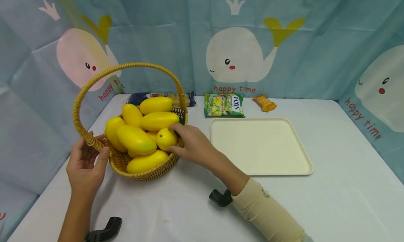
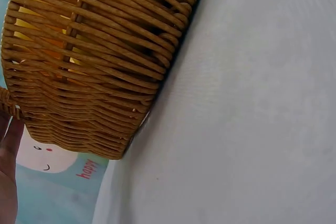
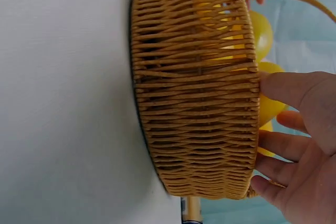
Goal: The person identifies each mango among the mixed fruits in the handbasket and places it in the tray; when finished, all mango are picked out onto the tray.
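Note:
A wicker basket (image 1: 142, 174) with a tall arched handle stands at the left of the table, heaped with several yellow mangoes (image 1: 136, 139). My left hand (image 1: 86, 165) grips it at the handle's base, thumb on the near side and fingers behind. At the opposite rim, my right hand (image 1: 197, 143) has thumb and index finger around a round-ended mango (image 1: 166, 139), which still lies among the others. The right wrist view shows the thumb and fingers of that hand (image 3: 307, 145) right at the basket rim (image 3: 257, 103).
Right of the basket lies a cream tray (image 1: 262, 147). Behind it are a green Fox's candy bag (image 1: 224, 105) and a small orange packet (image 1: 264, 103). A blue-and-gold package (image 1: 191, 99) lies behind the basket. A whale-print curtain (image 1: 164, 42) closes off the back and sides.

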